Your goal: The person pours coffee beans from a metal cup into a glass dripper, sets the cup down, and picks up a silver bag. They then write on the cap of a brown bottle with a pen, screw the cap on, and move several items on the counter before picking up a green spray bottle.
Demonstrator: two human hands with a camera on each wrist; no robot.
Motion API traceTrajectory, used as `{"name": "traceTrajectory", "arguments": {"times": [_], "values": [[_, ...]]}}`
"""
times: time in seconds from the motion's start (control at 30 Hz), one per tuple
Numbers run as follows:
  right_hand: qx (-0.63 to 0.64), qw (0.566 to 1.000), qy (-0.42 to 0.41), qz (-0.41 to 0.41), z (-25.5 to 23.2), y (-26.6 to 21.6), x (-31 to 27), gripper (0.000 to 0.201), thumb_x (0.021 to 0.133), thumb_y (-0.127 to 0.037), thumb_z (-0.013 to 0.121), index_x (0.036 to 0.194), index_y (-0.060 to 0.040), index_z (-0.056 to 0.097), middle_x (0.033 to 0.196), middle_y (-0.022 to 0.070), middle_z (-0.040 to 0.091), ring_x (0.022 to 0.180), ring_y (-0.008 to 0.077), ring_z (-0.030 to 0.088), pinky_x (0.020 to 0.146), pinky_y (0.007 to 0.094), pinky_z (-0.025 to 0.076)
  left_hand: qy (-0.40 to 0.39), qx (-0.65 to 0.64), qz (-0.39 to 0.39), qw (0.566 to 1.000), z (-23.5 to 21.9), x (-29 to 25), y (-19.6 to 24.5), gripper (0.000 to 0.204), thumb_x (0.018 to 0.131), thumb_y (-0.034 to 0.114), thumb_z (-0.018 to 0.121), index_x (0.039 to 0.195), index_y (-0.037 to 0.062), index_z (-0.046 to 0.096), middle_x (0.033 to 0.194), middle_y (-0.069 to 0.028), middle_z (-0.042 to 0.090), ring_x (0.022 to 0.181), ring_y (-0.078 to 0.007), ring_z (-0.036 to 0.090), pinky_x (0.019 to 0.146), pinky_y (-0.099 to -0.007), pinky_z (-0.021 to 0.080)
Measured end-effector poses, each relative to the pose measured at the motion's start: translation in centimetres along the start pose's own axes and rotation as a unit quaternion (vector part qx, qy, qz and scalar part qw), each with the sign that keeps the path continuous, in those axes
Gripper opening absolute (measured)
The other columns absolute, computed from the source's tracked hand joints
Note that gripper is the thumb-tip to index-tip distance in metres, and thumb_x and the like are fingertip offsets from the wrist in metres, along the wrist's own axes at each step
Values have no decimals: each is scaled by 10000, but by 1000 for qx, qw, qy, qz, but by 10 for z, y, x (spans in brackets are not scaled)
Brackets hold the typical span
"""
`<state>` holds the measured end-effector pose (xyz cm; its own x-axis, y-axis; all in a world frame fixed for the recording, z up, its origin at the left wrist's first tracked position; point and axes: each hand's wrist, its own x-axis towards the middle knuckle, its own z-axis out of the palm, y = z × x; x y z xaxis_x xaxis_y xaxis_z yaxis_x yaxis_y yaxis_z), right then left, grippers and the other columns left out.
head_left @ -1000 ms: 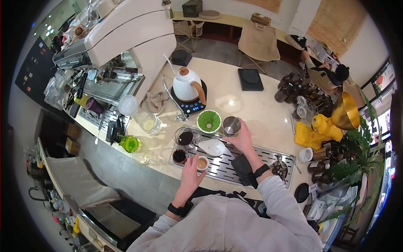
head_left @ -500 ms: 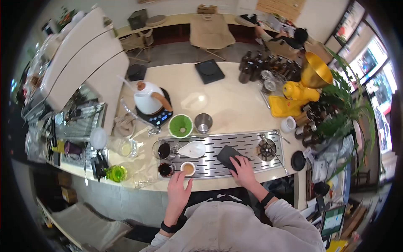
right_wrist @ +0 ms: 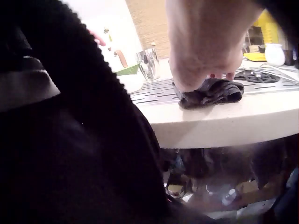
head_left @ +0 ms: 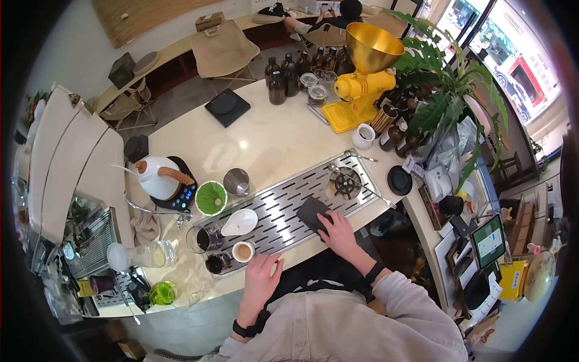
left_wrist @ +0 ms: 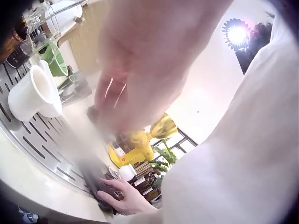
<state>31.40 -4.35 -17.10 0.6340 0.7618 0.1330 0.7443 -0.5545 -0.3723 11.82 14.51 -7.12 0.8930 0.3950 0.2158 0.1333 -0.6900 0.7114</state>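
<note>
My right hand (head_left: 340,234) grips the near edge of a folded dark cloth (head_left: 312,214), which lies on the slotted metal drip tray (head_left: 274,222). Seen from the right wrist, the cloth (right_wrist: 210,92) is bunched under the palm at the counter's front edge. My left hand (head_left: 260,280) holds nothing, its fingers loosely bent just in front of a small white cup (head_left: 243,251) of light brown coffee. Behind that cup sits a white spouted dish (head_left: 240,222). To its left stand a glass server (head_left: 205,239) with dark liquid and a glass of dark contents (head_left: 217,263).
A green ribbed dripper (head_left: 211,198) and a metal cup (head_left: 236,182) stand behind the tray. Farther left is a white kettle (head_left: 158,178) on its base. A yellow grinder (head_left: 365,90) and dark bottles (head_left: 277,87) line the back. Long spoons (head_left: 368,187) lie across the tray's right end.
My right hand has let go of the metal cup, now standing on the counter, and moved to the cloth. My left hand has drawn back from the coffee cup. The head view has turned right.
</note>
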Motion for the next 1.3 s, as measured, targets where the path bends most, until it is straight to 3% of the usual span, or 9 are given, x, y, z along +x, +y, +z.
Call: {"name": "traceTrajectory", "arguments": {"times": [0.3,0.43,0.57,0.7,0.87,1.03,1.13,1.3], "values": [[46,994,-67,-79,-31,48,4,502,836,-176,746,1315,-116,610,1260,117,556,1172,317,552,997,430,456,34,60,-44,997,24,6,19,150,844,83,741,976,24,701,812,-110,675,758,-309,644,700,-413,497],[98,991,1,-87,-74,72,14,369,833,-123,750,1192,-81,674,1179,128,615,1107,334,595,974,435,485,66,77,-57,993,46,21,43,151,846,83,737,983,30,701,822,-110,675,768,-312,643,708,-413,497],[121,991,36,-42,-94,121,25,231,824,-62,736,1052,-41,708,1088,135,648,1024,345,630,889,422,524,80,76,-64,992,72,38,69,152,853,85,729,992,32,699,835,-112,676,781,-320,641,729,-420,500],[132,989,21,-58,-101,140,32,186,815,-75,735,993,-34,698,1037,123,641,970,338,621,857,441,516,73,90,-73,991,92,40,90,154,846,95,739,983,34,703,841,-112,687,779,-315,646,735,-416,506],[79,996,-44,-11,-102,167,52,205,822,-116,734,1004,-31,696,1039,151,643,955,367,639,840,449,527,75,107,-129,983,97,31,111,149,864,111,725,990,37,700,833,-112,683,780,-308,645,757,-415,503],[2,999,-33,40,-99,217,95,238,823,-124,726,1036,-24,691,1033,197,648,929,395,663,817,472,541,82,129,-166,974,103,15,106,159,866,116,723,998,31,701,836,-111,687,784,-299,647,765,-409,503],[3,1000,-21,7,-97,218,117,215,814,-145,737,990,-26,704,980,197,663,916,395,676,804,470,549,108,134,-186,967,101,8,106,164,863,113,723,1002,28,699,834,-111,685,791,-297,648,765,-409,503],[8,992,-122,-17,-74,189,120,176,807,-152,763,915,-22,713,869,156,702,839,338,698,756,440,553,128,139,-229,955,95,-4,107,170,871,116,714,1014,25,699,842,-114,686,817,-304,651,774,-414,504]]}}
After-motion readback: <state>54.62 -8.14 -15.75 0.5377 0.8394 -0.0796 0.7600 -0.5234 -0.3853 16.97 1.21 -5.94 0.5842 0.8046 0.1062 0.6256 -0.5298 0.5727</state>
